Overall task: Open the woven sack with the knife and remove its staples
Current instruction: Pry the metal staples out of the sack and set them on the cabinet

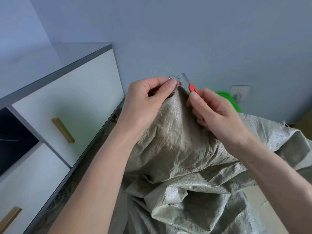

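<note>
The woven sack [185, 157] runs off the bottom and right edges of the view. Its raised peak hides the left hand's [148, 102] fingertips and part of the bent staple [174, 78]. The right hand [214, 112] covers most of the knife [191, 86]. A green thing [228, 98] behind is mostly hidden.

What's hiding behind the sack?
Behind the sack, a green thing pokes out near a wall socket. The sack and right hand cover the rest of it.

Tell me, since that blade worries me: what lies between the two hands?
In the head view, a raised peak of the woven sack lies between the left hand and the right hand, which holds the red knife.
</note>
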